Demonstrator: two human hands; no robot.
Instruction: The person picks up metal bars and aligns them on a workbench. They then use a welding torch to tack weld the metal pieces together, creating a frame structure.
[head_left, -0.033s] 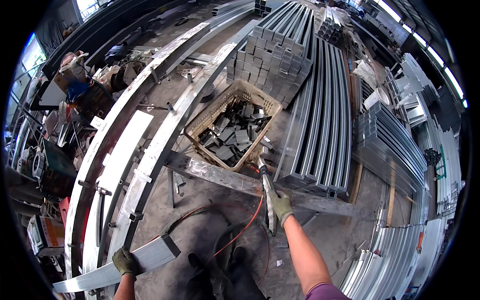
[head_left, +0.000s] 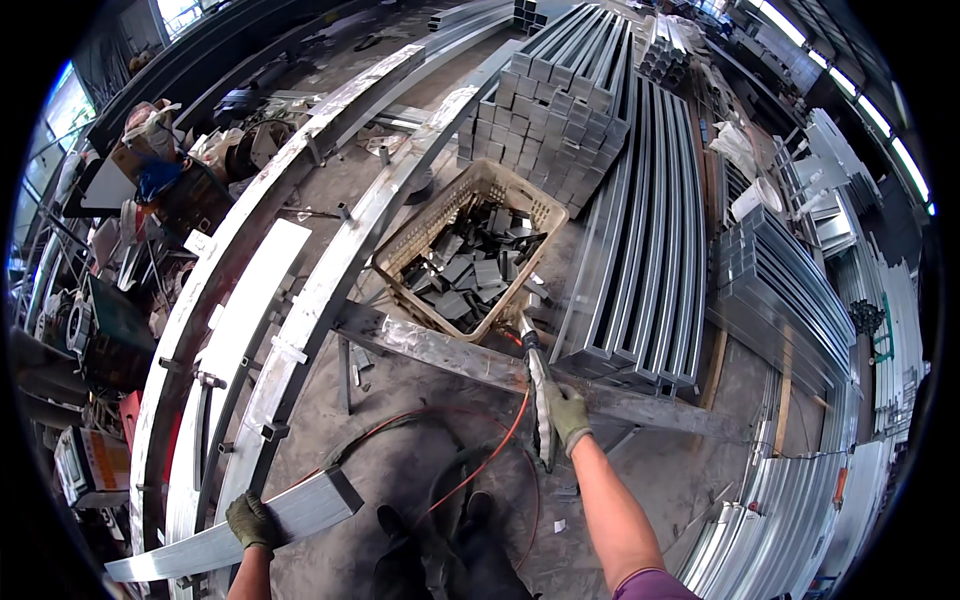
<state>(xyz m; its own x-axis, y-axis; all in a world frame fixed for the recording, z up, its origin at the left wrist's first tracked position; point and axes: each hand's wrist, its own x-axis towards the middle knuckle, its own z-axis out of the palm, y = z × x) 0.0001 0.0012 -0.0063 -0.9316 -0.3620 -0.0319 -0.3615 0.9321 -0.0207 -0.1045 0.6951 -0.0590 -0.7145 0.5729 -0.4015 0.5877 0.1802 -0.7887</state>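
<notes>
My left hand [head_left: 250,520], in a dark green glove, is closed over a silvery rectangular metal tube [head_left: 310,505]. The tube lies slantwise at the lower left, its dark end turned toward the middle. Ahead and to the right, my gloved right hand [head_left: 568,415] is closed on a long torch-like tool [head_left: 540,395] with a pale, wrapped-looking body and a dark collar. Its tip points at the near corner of a beige plastic crate [head_left: 420,318]. Inside the crate lie many small dark metal offcuts [head_left: 472,262]. My right palm hides part of the tool's grip.
Long metal rails [head_left: 325,265] run along the left. A low steel beam [head_left: 450,355] crosses in front of the crate. Stacked square tubes [head_left: 640,250] stand behind and right. An orange hose [head_left: 490,455] loops over the floor by my feet. Clutter [head_left: 165,180] fills the far left.
Both hands keep their holds on the tube and the tool. The surroundings have shifted very slightly to the right in the picture.
</notes>
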